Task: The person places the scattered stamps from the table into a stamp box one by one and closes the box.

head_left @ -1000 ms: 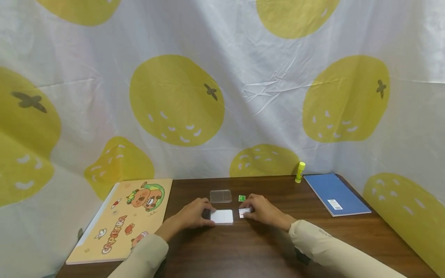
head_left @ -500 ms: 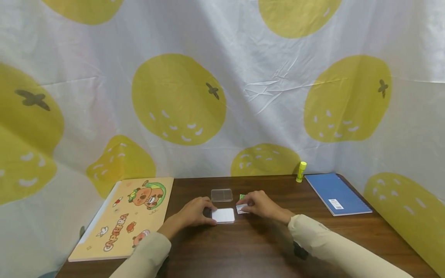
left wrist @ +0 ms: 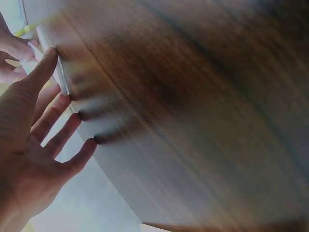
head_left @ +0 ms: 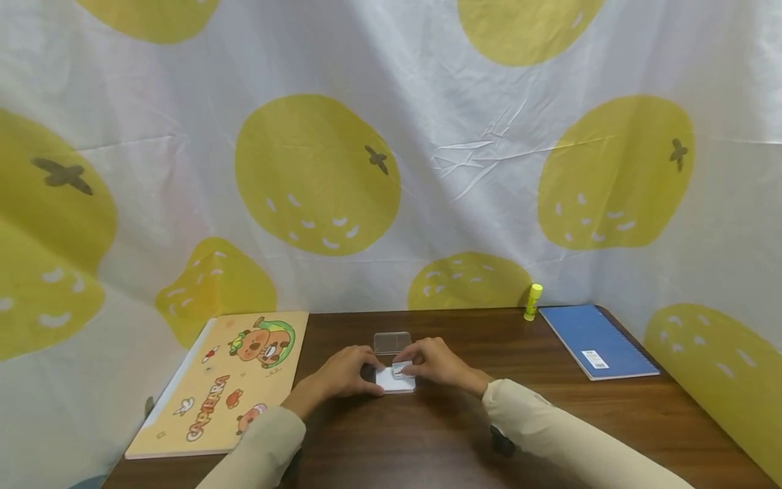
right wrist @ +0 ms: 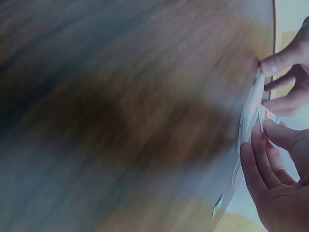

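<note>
A shallow clear case with a white inside (head_left: 387, 383) lies on the table. My left hand (head_left: 347, 372) holds its left end, thumb on the near edge and fingers on the far side. In the left wrist view the left thumb (left wrist: 44, 67) rests along the case's edge. My right hand (head_left: 438, 363) pinches a small white slip with red print (head_left: 400, 369) over the right part of the case. The right wrist view shows that slip standing tilted between thumb and fingertips, close over the white surface. A clear lid (head_left: 391, 342) lies just behind the case.
A small green-and-white square (right wrist: 217, 205) lies beyond the right hand, which hides it in the head view. A yellow glue stick (head_left: 533, 303) stands at the back, beside a blue notebook (head_left: 589, 339). A capybara-print board (head_left: 222, 384) lies on the left.
My right hand has lifted the slip off the table and carried it left, over the case. The left hand keeps its hold on the case.
</note>
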`<control>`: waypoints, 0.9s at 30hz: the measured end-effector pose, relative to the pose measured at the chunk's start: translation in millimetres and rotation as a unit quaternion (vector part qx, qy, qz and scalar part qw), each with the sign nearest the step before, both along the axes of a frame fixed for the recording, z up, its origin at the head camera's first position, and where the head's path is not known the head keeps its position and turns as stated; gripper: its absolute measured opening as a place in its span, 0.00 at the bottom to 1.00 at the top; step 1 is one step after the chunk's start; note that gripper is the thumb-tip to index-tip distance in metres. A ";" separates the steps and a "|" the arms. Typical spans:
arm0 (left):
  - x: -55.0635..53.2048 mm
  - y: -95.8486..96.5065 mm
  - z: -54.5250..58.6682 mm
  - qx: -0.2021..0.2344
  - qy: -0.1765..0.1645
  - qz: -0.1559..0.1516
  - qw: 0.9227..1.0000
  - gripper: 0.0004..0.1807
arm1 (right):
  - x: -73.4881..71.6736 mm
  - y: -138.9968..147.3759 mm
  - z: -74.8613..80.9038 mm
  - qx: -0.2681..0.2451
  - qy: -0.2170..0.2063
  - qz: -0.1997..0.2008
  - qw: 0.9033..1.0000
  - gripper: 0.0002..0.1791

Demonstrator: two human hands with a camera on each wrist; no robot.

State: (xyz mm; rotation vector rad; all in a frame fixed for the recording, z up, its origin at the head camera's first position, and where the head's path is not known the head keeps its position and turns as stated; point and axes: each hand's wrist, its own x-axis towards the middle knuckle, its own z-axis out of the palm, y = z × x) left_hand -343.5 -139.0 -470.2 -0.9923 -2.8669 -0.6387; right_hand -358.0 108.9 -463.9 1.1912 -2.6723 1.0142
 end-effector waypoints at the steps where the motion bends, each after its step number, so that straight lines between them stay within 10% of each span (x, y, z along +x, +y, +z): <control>1: -0.1 0.6 0.4 0.000 -0.001 -0.001 1.000 0.25 | 0.4 -1.6 -1.0 -0.001 -0.001 -0.001 1.000 0.12; 27: -0.7 0.8 0.9 0.007 -0.005 -0.005 1.000 0.24 | 5.4 -16.6 -14.4 0.001 0.001 -0.032 0.999 0.10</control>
